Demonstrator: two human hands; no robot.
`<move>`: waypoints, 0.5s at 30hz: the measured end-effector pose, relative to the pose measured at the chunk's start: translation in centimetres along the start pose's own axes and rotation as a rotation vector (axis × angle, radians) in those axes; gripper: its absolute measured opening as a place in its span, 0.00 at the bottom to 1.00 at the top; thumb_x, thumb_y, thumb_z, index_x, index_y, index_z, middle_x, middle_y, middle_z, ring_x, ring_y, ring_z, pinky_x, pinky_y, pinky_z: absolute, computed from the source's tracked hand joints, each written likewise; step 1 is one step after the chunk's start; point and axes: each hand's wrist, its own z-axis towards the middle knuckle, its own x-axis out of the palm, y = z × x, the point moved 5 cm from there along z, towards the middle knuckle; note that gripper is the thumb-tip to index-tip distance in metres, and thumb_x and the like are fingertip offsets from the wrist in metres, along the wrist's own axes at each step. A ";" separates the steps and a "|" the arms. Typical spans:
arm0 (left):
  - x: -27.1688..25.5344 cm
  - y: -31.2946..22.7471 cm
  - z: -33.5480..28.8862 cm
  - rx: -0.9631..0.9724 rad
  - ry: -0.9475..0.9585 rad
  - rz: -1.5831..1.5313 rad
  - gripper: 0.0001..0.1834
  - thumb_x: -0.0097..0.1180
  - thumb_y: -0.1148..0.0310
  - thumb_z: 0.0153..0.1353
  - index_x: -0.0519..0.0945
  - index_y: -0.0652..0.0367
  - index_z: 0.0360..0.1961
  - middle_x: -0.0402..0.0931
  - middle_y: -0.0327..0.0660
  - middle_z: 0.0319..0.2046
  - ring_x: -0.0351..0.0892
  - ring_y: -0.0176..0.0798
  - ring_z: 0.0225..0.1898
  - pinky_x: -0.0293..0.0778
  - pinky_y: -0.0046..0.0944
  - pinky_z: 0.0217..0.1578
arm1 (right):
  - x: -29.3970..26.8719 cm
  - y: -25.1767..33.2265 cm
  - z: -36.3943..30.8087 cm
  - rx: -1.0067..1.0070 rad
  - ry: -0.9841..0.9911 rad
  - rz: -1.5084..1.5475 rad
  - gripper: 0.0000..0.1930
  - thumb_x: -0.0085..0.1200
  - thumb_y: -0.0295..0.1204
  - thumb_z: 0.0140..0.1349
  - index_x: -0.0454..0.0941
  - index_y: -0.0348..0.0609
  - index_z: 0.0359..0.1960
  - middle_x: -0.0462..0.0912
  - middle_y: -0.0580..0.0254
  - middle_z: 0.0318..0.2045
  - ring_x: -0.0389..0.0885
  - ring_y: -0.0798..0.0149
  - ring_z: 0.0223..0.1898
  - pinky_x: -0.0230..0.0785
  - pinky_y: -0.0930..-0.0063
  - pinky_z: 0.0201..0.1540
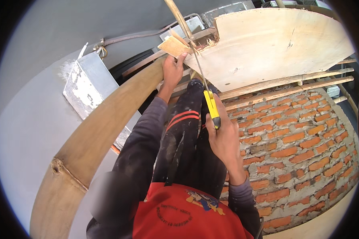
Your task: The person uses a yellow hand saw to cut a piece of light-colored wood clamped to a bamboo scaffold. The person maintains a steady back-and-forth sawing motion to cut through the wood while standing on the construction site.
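My right hand (226,137) is wrapped round the yellow and black handle of a handsaw (212,105). The narrow blade points up and away, crossing the near left corner of a large pale plywood sheet (275,47). A rough, splintered notch marks the sheet's edge beside the blade tip. My left hand (174,71) grips a small plywood piece (174,46), thumb on top, just left of the blade. Whether that piece is still joined to the sheet I cannot tell. Both my legs show beneath, the knees close to the sheet's near edge.
A thick bamboo pole (103,115) runs along my left, and a thinner pole (177,15) rises at the top. Wooden battens (283,85) lie under the sheet, above a brick wall (295,147) on the right. A grey box (93,75) juts from the left wall.
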 end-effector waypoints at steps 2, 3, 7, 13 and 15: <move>0.0 -0.7 0.5 0.065 -0.052 0.037 0.14 0.58 0.65 0.63 0.80 0.69 0.40 0.83 0.52 0.34 0.83 0.43 0.34 0.74 0.41 0.37 | -0.1 0.2 -0.7 -0.038 -0.052 0.003 0.33 0.55 0.21 0.59 0.59 0.45 0.67 0.77 0.39 0.23 0.79 0.40 0.23 0.69 0.54 0.23; 0.0 -0.2 0.1 0.044 -0.061 0.014 0.14 0.59 0.65 0.63 0.80 0.69 0.39 0.83 0.52 0.35 0.83 0.42 0.34 0.74 0.42 0.37 | -0.9 0.3 -2.1 0.076 0.018 -0.043 0.33 0.55 0.21 0.59 0.59 0.44 0.67 0.78 0.40 0.23 0.80 0.42 0.23 0.70 0.55 0.24; 0.3 -1.7 0.3 0.035 -0.046 0.032 0.15 0.59 0.65 0.62 0.79 0.70 0.37 0.82 0.51 0.29 0.82 0.43 0.29 0.73 0.40 0.31 | -0.9 -0.4 -3.1 0.042 -0.052 -0.020 0.27 0.51 0.25 0.63 0.63 0.45 0.65 0.80 0.35 0.31 0.83 0.43 0.26 0.73 0.58 0.27; -0.3 -0.4 1.0 0.085 -0.105 0.102 0.14 0.60 0.65 0.62 0.80 0.69 0.34 0.81 0.49 0.24 0.78 0.42 0.23 0.71 0.40 0.27 | 0.0 1.2 -0.4 0.050 -0.024 -0.061 0.29 0.53 0.22 0.60 0.63 0.43 0.65 0.79 0.36 0.25 0.83 0.44 0.25 0.74 0.58 0.27; -0.2 -0.6 -0.1 0.048 -0.078 0.131 0.13 0.60 0.66 0.62 0.80 0.69 0.34 0.81 0.49 0.24 0.77 0.42 0.22 0.71 0.40 0.27 | -1.3 0.9 -4.0 0.026 -0.045 -0.063 0.29 0.52 0.20 0.60 0.63 0.41 0.65 0.81 0.35 0.32 0.85 0.46 0.28 0.77 0.61 0.30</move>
